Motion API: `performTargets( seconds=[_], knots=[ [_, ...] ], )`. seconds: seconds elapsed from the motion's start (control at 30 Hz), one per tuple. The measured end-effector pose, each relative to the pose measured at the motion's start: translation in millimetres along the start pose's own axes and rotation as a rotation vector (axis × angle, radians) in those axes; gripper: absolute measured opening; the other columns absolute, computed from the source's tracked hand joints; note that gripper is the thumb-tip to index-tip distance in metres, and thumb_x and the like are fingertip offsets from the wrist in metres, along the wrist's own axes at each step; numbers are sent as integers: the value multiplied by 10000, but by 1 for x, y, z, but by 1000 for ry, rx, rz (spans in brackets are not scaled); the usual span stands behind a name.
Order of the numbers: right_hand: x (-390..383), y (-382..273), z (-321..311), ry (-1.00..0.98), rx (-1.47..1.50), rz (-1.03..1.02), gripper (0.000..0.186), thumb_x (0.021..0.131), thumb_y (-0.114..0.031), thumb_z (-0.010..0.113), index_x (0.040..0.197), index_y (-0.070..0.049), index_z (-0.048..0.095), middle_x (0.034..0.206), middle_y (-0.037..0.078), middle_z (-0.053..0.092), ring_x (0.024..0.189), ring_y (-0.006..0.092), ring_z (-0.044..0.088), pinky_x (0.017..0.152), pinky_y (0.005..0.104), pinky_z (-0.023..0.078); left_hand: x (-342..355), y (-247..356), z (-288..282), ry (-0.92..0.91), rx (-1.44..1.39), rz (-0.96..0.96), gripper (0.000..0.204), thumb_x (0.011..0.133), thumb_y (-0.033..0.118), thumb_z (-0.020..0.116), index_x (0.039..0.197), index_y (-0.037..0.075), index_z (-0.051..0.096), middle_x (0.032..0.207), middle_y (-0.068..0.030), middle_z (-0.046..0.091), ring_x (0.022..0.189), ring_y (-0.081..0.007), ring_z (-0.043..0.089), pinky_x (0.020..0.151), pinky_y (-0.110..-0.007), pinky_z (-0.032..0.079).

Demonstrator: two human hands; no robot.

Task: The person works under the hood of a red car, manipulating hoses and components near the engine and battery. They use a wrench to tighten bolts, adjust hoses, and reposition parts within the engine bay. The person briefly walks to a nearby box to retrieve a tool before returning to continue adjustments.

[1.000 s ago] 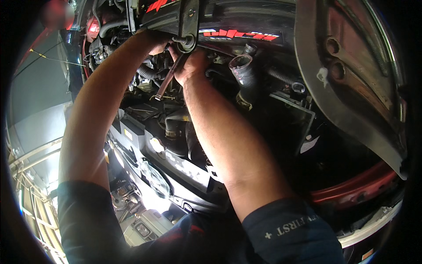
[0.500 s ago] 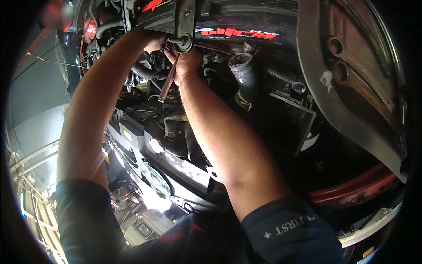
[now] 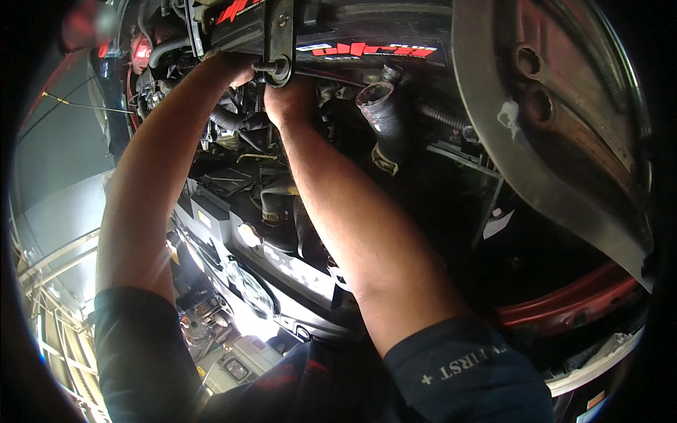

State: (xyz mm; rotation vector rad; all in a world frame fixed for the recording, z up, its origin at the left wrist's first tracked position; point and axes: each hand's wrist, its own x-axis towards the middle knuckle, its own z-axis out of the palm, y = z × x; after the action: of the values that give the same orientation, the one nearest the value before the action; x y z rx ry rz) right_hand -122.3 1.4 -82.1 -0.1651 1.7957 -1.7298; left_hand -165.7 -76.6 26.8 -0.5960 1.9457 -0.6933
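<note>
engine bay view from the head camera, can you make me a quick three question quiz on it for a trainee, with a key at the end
1. True or false: the wide dark hose has its open end toward the top of the picture.
2. Multiple choice: which thing comes closest to the right hand in the view?
a) the dark metal bracket with a rounded lower end
b) the wide dark hose
c) the left sleeve
3. Short answer: can you tell what the left hand holds?

Key
1. True
2. a
3. No; its fingertips cannot be made out.
</note>
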Motion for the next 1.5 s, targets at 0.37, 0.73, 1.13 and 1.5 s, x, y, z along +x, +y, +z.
performTargets(
  seconds=[0.37,0.73,1.13,1.5],
  knots=[
    [28,37,14,-190,-188,135,253,846,-176,607,1040,-27,671,1085,210,667,1055,372,630,880,441,514,6,0,-1,2,3,-3,428,879,108,586,1301,177,563,1200,-122,655,1124,-297,629,920,-414,525],
    [31,27,7,-309,388,529,133,923,-114,512,1017,-51,583,870,133,615,738,243,632,557,421,487,7,2,-3,7,11,-7,413,881,115,586,1291,171,571,1194,-125,657,1120,-297,631,918,-415,525],
    [32,27,3,-218,-251,77,349,903,-264,619,1160,-28,614,1168,194,641,1091,348,618,903,407,510,5,4,3,5,6,-16,398,884,123,586,1279,163,579,1187,-128,660,1116,-298,633,916,-417,526],
    [17,9,-17,-295,-346,-48,370,866,-172,624,1193,-3,593,1222,218,609,1139,349,594,938,412,494,9,3,5,-1,1,-25,384,886,129,585,1269,157,586,1181,-131,662,1113,-299,635,915,-418,527]
  ],
)
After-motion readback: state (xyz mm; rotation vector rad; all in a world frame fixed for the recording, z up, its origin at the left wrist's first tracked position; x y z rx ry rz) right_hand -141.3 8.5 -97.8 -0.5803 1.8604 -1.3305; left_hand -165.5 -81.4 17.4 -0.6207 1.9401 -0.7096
